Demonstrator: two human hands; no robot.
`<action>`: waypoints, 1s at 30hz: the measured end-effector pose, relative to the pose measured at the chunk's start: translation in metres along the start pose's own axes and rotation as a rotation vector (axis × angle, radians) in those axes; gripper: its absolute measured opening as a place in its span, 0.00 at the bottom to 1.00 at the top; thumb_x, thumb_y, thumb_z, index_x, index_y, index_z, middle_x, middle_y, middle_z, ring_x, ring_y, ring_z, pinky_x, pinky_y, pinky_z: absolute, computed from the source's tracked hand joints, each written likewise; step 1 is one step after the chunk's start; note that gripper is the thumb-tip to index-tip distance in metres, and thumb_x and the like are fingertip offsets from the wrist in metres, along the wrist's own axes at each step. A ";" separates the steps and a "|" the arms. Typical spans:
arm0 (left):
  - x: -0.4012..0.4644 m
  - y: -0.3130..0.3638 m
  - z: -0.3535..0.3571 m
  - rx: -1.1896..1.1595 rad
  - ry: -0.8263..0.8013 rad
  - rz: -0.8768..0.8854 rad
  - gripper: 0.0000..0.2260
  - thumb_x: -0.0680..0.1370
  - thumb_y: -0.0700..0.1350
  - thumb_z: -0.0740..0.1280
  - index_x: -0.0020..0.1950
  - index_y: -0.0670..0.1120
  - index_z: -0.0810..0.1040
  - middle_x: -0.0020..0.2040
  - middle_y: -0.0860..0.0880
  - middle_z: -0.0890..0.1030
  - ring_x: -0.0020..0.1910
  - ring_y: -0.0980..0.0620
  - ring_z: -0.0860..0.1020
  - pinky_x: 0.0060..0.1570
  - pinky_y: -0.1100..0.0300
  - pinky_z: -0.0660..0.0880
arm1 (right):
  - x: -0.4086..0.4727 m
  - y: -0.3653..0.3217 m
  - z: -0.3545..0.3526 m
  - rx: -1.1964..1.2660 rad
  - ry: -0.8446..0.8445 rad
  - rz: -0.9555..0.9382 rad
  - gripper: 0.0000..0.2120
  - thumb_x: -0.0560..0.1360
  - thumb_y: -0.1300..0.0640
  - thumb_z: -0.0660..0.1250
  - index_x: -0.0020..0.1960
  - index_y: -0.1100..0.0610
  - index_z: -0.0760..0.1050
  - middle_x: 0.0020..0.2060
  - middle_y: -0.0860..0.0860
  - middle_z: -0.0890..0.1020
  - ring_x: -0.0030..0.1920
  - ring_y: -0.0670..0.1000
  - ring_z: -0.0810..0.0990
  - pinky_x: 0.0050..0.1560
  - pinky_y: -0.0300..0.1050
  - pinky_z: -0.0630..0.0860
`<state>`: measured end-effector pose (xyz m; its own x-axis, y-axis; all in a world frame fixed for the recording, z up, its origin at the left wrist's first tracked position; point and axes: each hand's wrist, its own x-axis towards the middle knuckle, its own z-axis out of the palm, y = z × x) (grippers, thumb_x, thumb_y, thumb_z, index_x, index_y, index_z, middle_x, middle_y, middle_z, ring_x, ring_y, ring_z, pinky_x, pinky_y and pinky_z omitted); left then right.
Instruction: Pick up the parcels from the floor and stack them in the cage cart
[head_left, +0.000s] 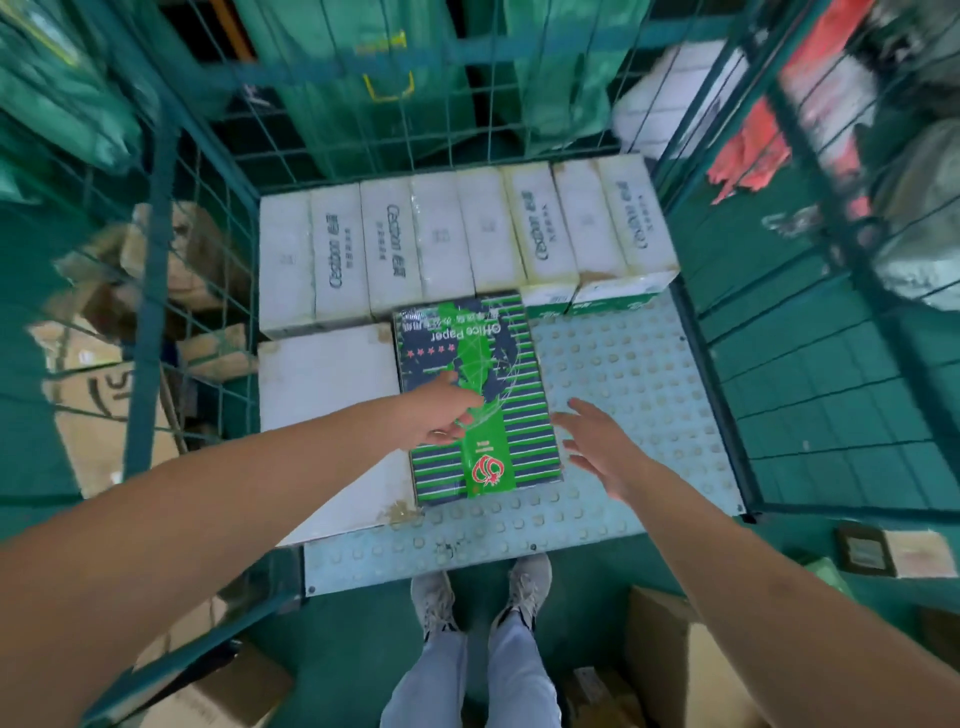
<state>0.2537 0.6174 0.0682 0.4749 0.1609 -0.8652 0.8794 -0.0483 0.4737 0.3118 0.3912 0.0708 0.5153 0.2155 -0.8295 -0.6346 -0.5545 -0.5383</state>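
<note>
A green and dark striped "Office Paper" parcel (475, 364) lies flat on the studded blue floor (623, 374) of the green wire cage cart (810, 374). My left hand (441, 413) hovers over or rests on its near half with fingers relaxed, holding nothing. My right hand (602, 447) is spread open just right of the parcel, above the cart floor. A flat white parcel (327, 395) lies to the left of the green one. Several white paper reams (457, 239) stand on edge in a row along the cart's back.
Cardboard boxes lie on the green floor at the lower right (675, 670), lower left (228, 691) and outside the cart's left mesh (104, 405). Green sacks (363, 78) hang behind the cart. More bagged parcels (914, 208) fill a neighbouring cage on the right. My feet (480, 592) stand at the cart's open front.
</note>
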 end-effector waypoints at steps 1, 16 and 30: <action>-0.016 0.012 0.001 0.011 -0.004 0.025 0.34 0.82 0.48 0.68 0.83 0.54 0.53 0.59 0.44 0.81 0.46 0.50 0.79 0.44 0.57 0.81 | -0.018 -0.010 -0.001 0.020 0.009 -0.014 0.28 0.84 0.53 0.65 0.82 0.51 0.61 0.77 0.55 0.69 0.73 0.59 0.71 0.75 0.57 0.68; -0.221 0.165 0.061 0.220 -0.176 0.445 0.11 0.84 0.47 0.65 0.66 0.53 0.69 0.57 0.46 0.76 0.50 0.47 0.75 0.52 0.55 0.72 | -0.238 -0.068 -0.057 0.381 0.333 -0.246 0.22 0.83 0.50 0.66 0.76 0.49 0.68 0.62 0.51 0.78 0.61 0.54 0.77 0.64 0.48 0.74; -0.331 0.219 0.282 0.536 -0.573 0.681 0.09 0.82 0.54 0.68 0.60 0.54 0.78 0.61 0.53 0.79 0.57 0.51 0.80 0.63 0.52 0.77 | -0.384 0.045 -0.206 0.616 0.702 -0.318 0.21 0.82 0.47 0.66 0.74 0.49 0.71 0.66 0.50 0.78 0.57 0.51 0.78 0.56 0.46 0.73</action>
<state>0.2991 0.2752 0.4116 0.6987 -0.5509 -0.4564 0.2514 -0.4081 0.8776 0.2038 0.1177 0.3961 0.8126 -0.3542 -0.4629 -0.4934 0.0047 -0.8698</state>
